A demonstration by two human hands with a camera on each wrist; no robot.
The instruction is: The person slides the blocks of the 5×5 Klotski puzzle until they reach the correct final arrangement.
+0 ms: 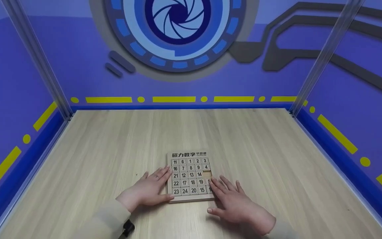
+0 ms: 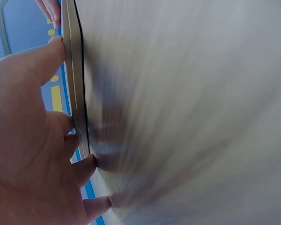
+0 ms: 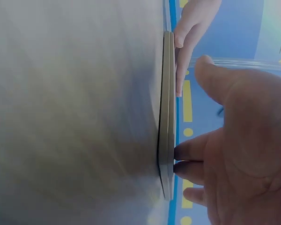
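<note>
A wooden number sliding puzzle (image 1: pixel 192 199) lies flat near the front of the table, its square tiles printed with black numbers. One vacant cell (image 1: pixel 207 174) shows at the right end of its third row. My left hand (image 1: pixel 149 187) rests along the puzzle's left side, thumb at the near left corner. In the left wrist view, two fingertips of this hand reach past the board's edge (image 2: pixel 75 70) to the table. My right hand (image 1: pixel 235 203) touches the right column with extended fingertips, partly covering the lower tiles there. Its thumb is off the board.
The wooden table (image 1: pixel 111 139) extends beyond the puzzle on all sides. Blue-purple panels (image 1: pixel 78 59) with yellow dashes enclose its back and sides, and metal posts (image 1: pixel 323 59) stand at the back corners. A black strap piece (image 1: pixel 128 227) shows by the left sleeve.
</note>
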